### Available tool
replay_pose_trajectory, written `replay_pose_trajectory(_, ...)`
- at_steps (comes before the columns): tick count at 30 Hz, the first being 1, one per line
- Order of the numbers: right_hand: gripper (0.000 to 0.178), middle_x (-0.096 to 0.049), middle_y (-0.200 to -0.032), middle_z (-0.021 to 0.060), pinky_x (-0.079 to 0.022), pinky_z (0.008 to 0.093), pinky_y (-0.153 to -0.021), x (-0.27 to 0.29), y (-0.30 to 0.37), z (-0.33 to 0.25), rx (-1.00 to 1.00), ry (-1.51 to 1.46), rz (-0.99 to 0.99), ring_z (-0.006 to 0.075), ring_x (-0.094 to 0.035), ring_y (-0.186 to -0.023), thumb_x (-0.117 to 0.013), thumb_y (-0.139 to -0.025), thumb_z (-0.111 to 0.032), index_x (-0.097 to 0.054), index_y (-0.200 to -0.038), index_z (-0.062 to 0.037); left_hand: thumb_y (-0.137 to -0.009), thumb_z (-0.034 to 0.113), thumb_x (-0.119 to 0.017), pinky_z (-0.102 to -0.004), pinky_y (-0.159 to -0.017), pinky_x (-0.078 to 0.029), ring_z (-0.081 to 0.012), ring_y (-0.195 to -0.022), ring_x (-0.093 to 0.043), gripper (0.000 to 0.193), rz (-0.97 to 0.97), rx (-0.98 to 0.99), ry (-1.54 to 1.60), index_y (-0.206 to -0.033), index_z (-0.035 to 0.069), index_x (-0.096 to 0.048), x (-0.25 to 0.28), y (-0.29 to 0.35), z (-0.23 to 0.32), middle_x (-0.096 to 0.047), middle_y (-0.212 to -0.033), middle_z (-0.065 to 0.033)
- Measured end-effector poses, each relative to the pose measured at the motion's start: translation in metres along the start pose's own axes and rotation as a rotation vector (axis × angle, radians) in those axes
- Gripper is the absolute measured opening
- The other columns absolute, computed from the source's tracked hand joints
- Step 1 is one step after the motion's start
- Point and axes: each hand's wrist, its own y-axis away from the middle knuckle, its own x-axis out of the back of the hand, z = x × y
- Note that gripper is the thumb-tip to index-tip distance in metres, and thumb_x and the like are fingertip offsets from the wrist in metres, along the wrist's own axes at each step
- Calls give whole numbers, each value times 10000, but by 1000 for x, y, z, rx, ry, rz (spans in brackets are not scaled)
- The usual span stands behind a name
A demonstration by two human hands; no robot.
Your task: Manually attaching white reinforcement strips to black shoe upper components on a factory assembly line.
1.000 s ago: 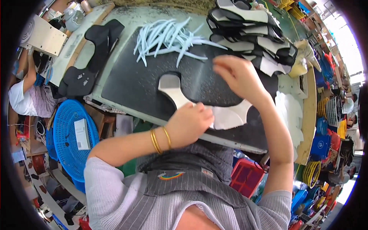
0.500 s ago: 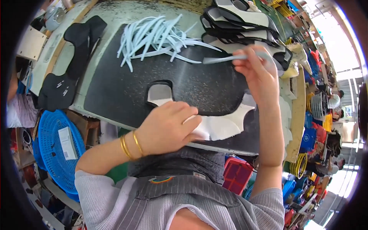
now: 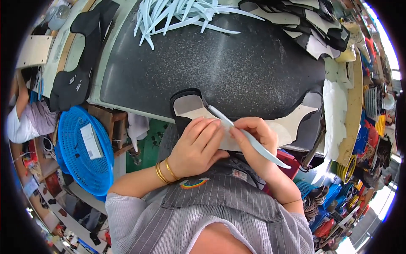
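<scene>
My left hand [image 3: 198, 142] presses a beige, black-edged shoe upper piece [image 3: 292, 125] against the near edge of the dark speckled work mat [image 3: 237, 72]. My right hand [image 3: 253, 135] pinches a long pale blue strip [image 3: 249, 137] that lies across that piece and pokes out past my wrist. Both hands meet close in front of my chest. Gold bangles [image 3: 165, 171] circle my left wrist. A heap of the same pale strips [image 3: 177, 15] lies at the far side of the mat.
A stack of black-and-white shoe pieces [image 3: 313, 25] sits at the far right. Black cut pieces [image 3: 78, 72] lie on the left bench. A blue plastic basket [image 3: 82, 152] stands lower left, beside another person [image 3: 23, 114]. White cut pieces [image 3: 336, 110] rest at the right.
My right hand has come back from the far strip pile with one strip and joined my left hand. The shoe piece has been drawn toward the mat's near edge.
</scene>
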Motion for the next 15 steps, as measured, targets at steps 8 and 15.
replay_pose_trajectory(8,161,-684,-791,93,-530,266,-563,-24,6,1,26,36,112,149,-671,-650,-732,-816,1,-593,-895,-18,-688,67,-800,-391,-893,-508,-323,-1063,-567,409,149,-20,-31,-1050,-31,-639,-3,10,-12,-585,-1130,-140)
replay_pose_trajectory(15,175,-675,-787,101,-527,280,-552,-21,2,-1,5,101,84,183,-670,-627,-735,-807,-2,-586,-897,-23,-728,75,-787,-403,-916,-507,-356,-1157,-569,481,132,3,60,-1155,-14,-582,-2,1,-17,-579,-1225,-165)
